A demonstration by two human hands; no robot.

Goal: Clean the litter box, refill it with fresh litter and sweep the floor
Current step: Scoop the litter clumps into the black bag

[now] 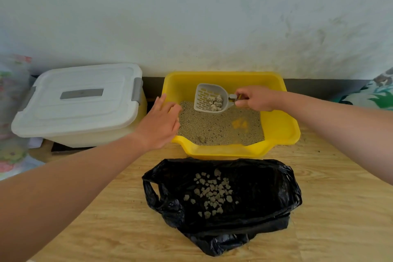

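Glossy yellow plastic litter box [278, 125]; crinkled shiny bag [265, 189]; wood-grain floor [329, 208].

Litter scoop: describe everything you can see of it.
The litter scoop looks like pale grey plastic. It is a shovel-shaped pan with raised side walls, a floor of brick-pattern slots and a short handle, which the right hand pinches. It is tilted with its open face toward the camera and holds several pale clumps near the handle end. It is held inside the yellow litter box, toward the back, over the litter. Whether its lower edge touches the litter is unclear.
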